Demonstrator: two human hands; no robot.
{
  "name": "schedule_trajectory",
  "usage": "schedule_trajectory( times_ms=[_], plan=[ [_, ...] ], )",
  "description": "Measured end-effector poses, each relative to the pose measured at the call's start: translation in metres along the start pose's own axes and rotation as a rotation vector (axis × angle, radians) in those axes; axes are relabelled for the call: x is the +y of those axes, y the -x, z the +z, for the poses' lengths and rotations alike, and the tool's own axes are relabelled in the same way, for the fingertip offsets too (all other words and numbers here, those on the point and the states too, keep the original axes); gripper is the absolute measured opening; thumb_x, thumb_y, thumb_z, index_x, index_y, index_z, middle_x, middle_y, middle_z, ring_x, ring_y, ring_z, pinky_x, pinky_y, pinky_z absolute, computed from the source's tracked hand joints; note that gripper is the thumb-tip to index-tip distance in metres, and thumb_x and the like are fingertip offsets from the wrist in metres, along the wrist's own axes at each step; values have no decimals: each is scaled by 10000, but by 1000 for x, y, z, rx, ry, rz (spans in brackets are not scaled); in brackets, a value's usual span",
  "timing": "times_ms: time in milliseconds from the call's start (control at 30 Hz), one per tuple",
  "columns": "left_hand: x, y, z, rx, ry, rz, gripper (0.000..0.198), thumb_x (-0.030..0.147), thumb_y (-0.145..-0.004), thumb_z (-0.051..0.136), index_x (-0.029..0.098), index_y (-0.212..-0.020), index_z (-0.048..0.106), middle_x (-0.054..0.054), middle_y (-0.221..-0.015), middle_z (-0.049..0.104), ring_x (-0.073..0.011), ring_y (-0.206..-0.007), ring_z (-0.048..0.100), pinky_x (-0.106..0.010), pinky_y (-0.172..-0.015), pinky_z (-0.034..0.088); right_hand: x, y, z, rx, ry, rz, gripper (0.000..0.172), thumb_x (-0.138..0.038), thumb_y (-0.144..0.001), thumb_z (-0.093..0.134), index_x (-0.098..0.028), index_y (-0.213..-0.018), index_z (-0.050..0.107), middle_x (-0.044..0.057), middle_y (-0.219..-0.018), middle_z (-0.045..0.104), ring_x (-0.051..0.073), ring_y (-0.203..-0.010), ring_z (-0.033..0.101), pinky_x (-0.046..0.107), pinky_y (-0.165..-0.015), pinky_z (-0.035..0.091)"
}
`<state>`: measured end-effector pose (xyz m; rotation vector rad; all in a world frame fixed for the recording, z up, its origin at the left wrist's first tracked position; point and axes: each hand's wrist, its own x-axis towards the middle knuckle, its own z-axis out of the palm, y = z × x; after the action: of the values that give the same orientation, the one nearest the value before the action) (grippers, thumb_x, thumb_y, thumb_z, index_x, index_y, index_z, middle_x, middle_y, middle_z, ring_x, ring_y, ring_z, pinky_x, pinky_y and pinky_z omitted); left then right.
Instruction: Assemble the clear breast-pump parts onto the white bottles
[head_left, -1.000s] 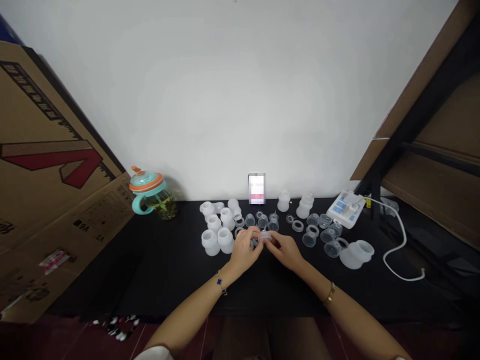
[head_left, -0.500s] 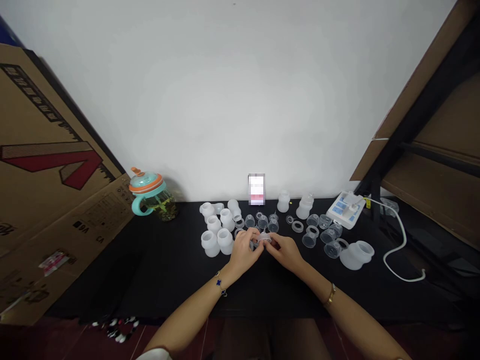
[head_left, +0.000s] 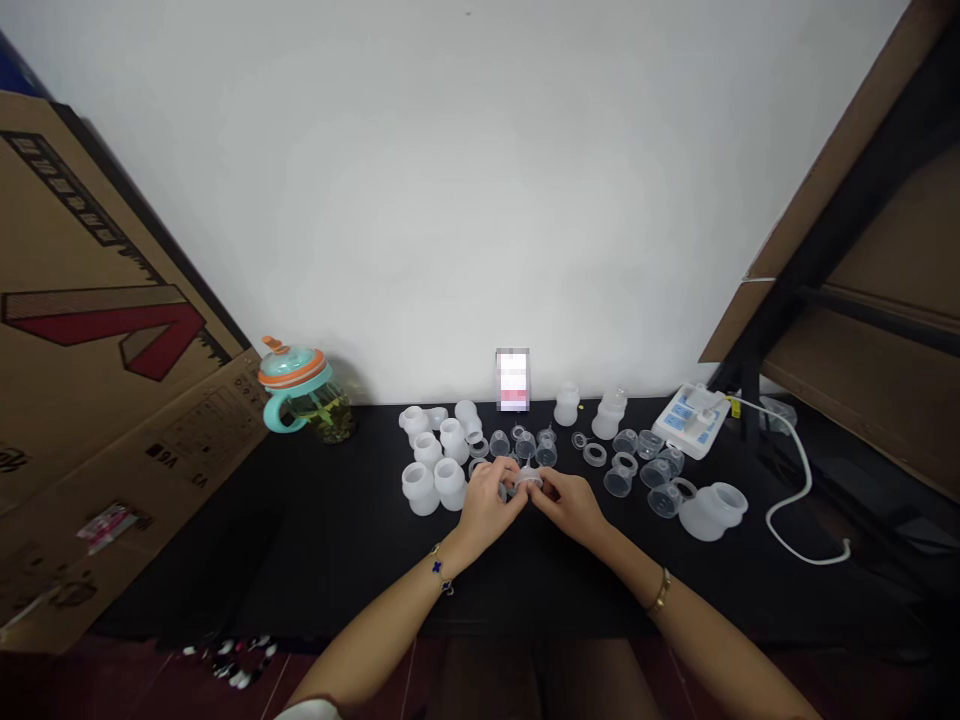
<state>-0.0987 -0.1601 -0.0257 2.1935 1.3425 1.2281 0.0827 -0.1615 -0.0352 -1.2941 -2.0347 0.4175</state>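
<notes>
Between the fingertips of both hands is a translucent bottle nipple set in a collar ring, its tip pointing up. My left hand pinches it from the left side, and my right hand grips it from the right; the fingers partly cover it. Left of my left hand stand several frosted bottle bodies with open necks. Just behind my hands lie clear dome caps and small nipples. To the right are more clear caps and loose collar rings.
A lidded teapot stands at the left. Against the wall leans a phone, near two frosted bottles, one with a nipple. At the right are a power strip with a white cable and a wide bottle lying tilted.
Both hands stay in place around the nipple and ring, with at most a slight shift of the fingers. Nothing else on the table has moved.
</notes>
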Motion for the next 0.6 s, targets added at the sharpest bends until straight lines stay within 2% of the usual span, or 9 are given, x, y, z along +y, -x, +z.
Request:
schedule_trajectory(
  times_ms=[433,600],
  plan=[
    [-2,0,0,-7,-21,-3,127,185,-831,637,236,-936,590,33,-677,619,-205,-777,617,-346,-782,473,-1,0,-1,-13,47,10,308,-420,-967,490,-212,-775,611,-22,-582,583,130,-513,528,233,-523,283],
    [-1,-2,-3,1,-55,26,136,172,-833,631,238,-951,620,25,-718,661,-197,-755,621,-336,-761,469,0,0,-2,-27,27,9,250,-399,-976,492,-215,-936,655,-22,-629,602,142,-549,563,232,-540,325]
  ],
)
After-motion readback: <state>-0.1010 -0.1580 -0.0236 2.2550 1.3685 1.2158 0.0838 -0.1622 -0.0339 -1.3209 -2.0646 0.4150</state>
